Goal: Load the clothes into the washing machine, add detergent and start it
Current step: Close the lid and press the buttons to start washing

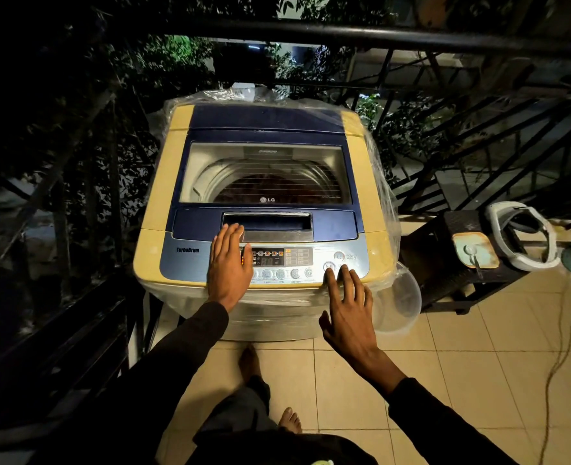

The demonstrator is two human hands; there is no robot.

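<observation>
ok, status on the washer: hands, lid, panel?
Left hand flat on control panel, empty. Right hand open, fingertips at start/pause button. Washing machine lid shut, load visible through window, display lit. Nothing in the way.

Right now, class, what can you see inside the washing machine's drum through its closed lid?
Through the lid window the steel drum shows, with dark reddish clothes low inside. The lid frame hides the drum's edges, and water or detergent cannot be made out.

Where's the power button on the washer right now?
In the head view the power button sits at the right end of the control panel, just above the right hand's fingertips and right of the lit display.
</observation>
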